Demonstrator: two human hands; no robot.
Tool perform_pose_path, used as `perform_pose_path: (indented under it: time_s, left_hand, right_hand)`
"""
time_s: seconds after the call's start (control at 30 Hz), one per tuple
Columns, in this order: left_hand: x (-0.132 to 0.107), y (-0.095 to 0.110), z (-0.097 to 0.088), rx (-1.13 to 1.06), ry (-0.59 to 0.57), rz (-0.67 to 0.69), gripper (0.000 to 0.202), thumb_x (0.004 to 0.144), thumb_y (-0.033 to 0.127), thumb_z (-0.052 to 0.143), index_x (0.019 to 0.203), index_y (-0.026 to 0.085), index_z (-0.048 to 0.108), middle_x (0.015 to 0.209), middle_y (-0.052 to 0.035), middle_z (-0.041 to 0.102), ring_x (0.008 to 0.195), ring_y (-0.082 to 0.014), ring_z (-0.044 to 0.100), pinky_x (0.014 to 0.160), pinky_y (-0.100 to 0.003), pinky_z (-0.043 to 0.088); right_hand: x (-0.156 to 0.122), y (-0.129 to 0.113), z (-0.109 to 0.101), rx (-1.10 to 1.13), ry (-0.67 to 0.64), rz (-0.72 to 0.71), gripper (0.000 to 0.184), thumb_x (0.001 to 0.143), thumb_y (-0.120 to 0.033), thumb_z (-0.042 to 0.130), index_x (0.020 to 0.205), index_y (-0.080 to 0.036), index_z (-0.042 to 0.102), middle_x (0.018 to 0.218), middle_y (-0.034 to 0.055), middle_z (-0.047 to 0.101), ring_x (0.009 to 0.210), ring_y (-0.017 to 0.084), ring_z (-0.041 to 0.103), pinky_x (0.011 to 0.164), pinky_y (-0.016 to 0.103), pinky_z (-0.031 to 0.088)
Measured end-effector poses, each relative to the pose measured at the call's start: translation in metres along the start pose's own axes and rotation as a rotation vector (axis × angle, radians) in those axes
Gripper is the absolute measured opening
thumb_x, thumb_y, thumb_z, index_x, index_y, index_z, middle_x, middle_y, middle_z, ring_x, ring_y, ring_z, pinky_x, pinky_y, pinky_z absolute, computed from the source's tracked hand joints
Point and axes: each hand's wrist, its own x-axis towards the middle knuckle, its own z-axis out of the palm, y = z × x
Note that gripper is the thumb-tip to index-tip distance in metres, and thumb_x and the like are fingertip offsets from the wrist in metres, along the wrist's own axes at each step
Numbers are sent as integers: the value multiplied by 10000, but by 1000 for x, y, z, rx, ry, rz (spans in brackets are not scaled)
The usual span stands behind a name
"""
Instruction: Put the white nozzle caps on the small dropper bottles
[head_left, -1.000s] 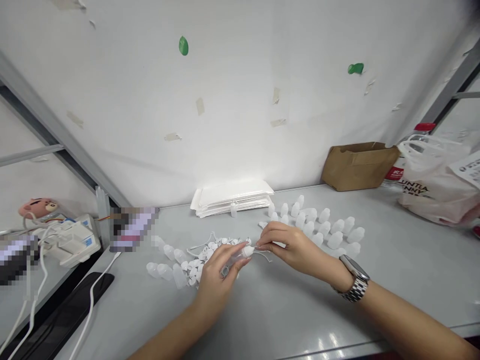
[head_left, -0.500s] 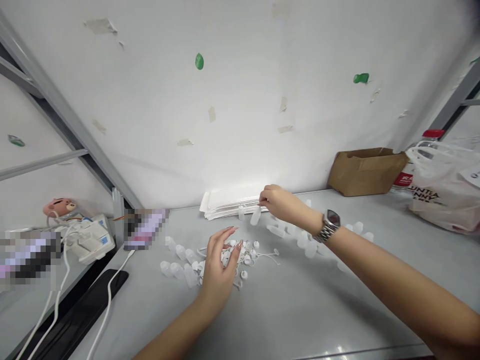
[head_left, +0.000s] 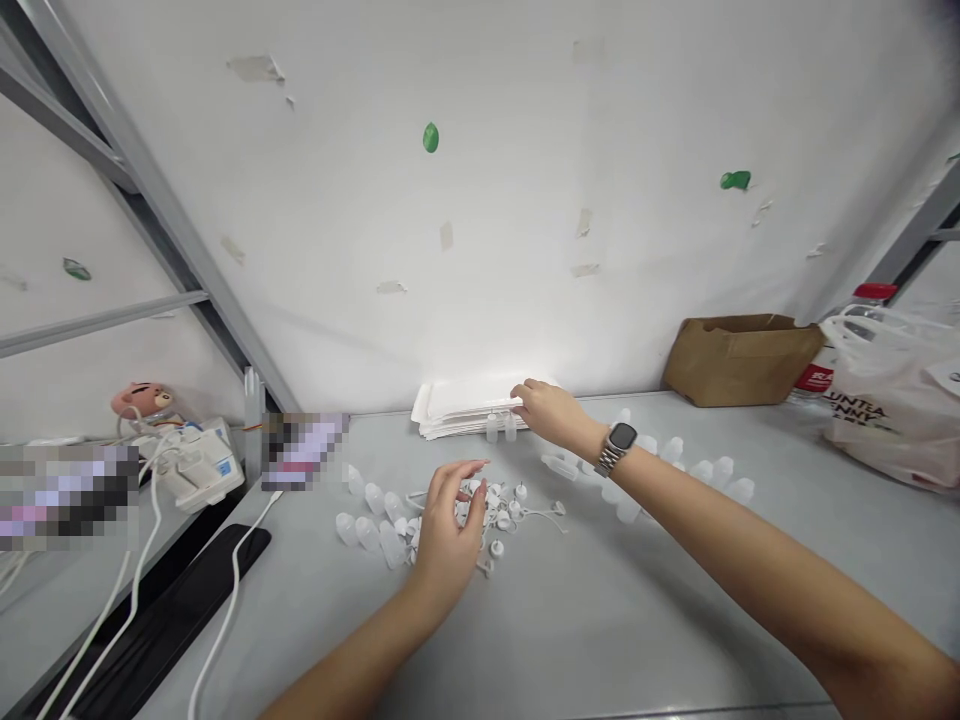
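Note:
Two small translucent plastic bottles stand upright side by side before a stack of white flat cardboard sheets (head_left: 465, 400). My right hand (head_left: 551, 412), with a watch on its wrist, pinches the top of the right-hand bottle (head_left: 511, 430); its fingertips partly hide the neck. The other bottle (head_left: 492, 429) stands free just left of it. My left hand (head_left: 448, 525) is open, fingers curved and apart, over a pile of small white caps (head_left: 504, 510) with loop straps. It partly covers the pile, and I see nothing held in it.
More translucent bottles (head_left: 375, 498) lie left of the caps, and others (head_left: 675, 450) lie around my right forearm. A brown cardboard box (head_left: 739, 360) and a white plastic bag (head_left: 892, 400) stand at the right. A phone (head_left: 304, 450) with a white cable and a black flat object (head_left: 187, 590) lie left.
The bottle in my right hand has gone from tilted to upright, beside the standing one. My left hand stays over the caps. The whole view has shifted slightly.

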Motion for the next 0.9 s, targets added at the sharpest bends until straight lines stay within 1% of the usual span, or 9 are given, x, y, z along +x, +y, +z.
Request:
perform_pose_path:
  time_s: [0.07, 0.13, 0.2, 0.27, 0.3, 0.5, 0.57, 0.7, 0.9]
  left_hand:
    - [4, -1, -2, 30, 16, 8, 233, 849, 295, 424, 1031, 269, 567, 1071, -44, 531, 896, -177, 532, 652, -265, 450]
    - [10, -3, -6, 102, 16, 11, 239, 842, 291, 418, 1025, 253, 567, 1017, -47, 544, 892, -181, 543, 677, -278, 449]
    - [17, -6, -11, 224, -32, 1, 234, 829, 293, 423, 1001, 230, 567, 934, -44, 555, 857, -183, 555, 702, -294, 445]
    - [24, -10, -16, 352, -133, -41, 214, 816, 316, 426, 928, 219, 579, 852, -31, 562, 782, -182, 567, 692, -303, 444]
    - [27, -12, -17, 374, -149, -53, 207, 809, 327, 429, 885, 213, 584, 818, -27, 563, 741, -181, 566, 681, -307, 442]
    - [32, -15, -21, 423, -263, -58, 198, 763, 363, 486, 690, 218, 600, 728, -7, 570, 680, -176, 551, 637, -290, 419]
    - [31, -14, -22, 431, -287, -63, 191, 756, 365, 496, 691, 220, 602, 727, -7, 578, 687, -178, 549, 623, -286, 411]
    - [30, -9, -25, 421, -258, -87, 199, 769, 387, 480, 803, 224, 588, 747, -5, 573, 696, -178, 543, 627, -287, 408]
    - [24, -8, -17, 380, -390, -39, 251, 690, 473, 590, 721, 225, 613, 794, -13, 573, 778, -200, 537, 694, -307, 408]
  right_hand:
    - [-17, -3, -6, -38, 17, 40, 194, 894, -156, 406, 1007, -109, 556, 964, 138, 593, 871, 221, 565, 646, 276, 397]
    - [-37, -9, -8, -72, -3, 68, 186, 851, -65, 410, 909, -98, 583, 881, 138, 601, 804, 229, 570, 604, 282, 392]
    - [-56, -15, -5, -95, -48, 69, 208, 776, 18, 438, 811, -100, 605, 820, 135, 607, 775, 234, 571, 570, 279, 388]
    - [-69, -21, 1, -108, -88, 62, 224, 724, 57, 461, 760, -99, 618, 776, 136, 611, 768, 240, 572, 560, 279, 391]
    - [-72, -23, 4, -113, -101, 61, 228, 713, 64, 466, 752, -96, 623, 771, 140, 611, 771, 245, 571, 561, 282, 395]
    - [-74, -25, 21, -133, -95, 59, 215, 718, 53, 481, 735, -93, 637, 818, 159, 596, 795, 254, 558, 570, 297, 408]
    - [-74, -23, 25, -137, -80, 53, 209, 719, 48, 485, 726, -99, 633, 819, 155, 589, 796, 250, 553, 568, 294, 407]
    - [-80, -20, 33, -143, -41, 31, 194, 720, 39, 492, 738, -106, 619, 811, 139, 583, 795, 245, 540, 579, 294, 405]
    - [-90, -16, 42, -135, 17, 8, 145, 751, 3, 495, 750, -118, 575, 803, 117, 571, 792, 237, 512, 640, 309, 399]
